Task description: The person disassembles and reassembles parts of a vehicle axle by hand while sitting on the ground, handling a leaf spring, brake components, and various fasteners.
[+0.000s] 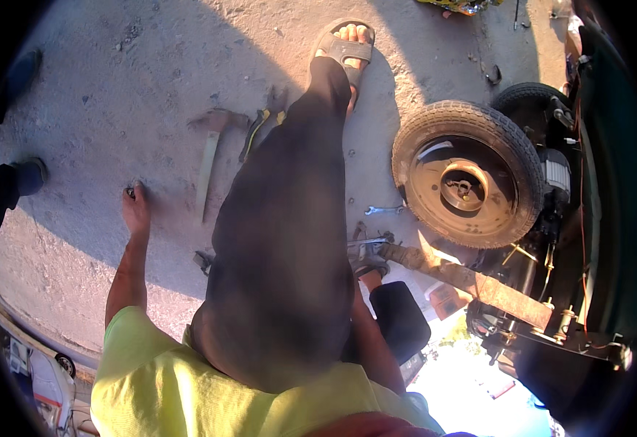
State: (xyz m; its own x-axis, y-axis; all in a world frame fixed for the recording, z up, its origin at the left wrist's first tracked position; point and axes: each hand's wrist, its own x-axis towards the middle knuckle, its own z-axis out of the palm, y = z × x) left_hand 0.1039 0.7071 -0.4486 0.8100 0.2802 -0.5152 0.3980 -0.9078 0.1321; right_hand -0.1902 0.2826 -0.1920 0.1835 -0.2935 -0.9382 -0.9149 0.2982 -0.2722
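My left hand (pixel 137 209) hangs over the concrete at the left. Its fingers are curled around something small and dark that I cannot make out. My right forearm (pixel 378 348) reaches down behind my dark trouser leg, which hides the right hand and its fingers. Beyond that arm, metal parts (pixel 366 250) lie by the end of a rusty flat bar (pixel 479 284). Between my left hand and my leg rests a hammer (pixel 207 175) with a pale handle. Beside its head are pliers (pixel 254 134) with yellow and black handles.
A tyred wheel (pixel 420 186) stands at the right against a dark vehicle frame (pixel 614 182), with another tyre (pixel 526 93) behind it. A small spanner (pixel 384 210) lies near the wheel. At the far left are another person's shoes (pixel 30 176). A white vehicle (pixel 49 375) is at lower left.
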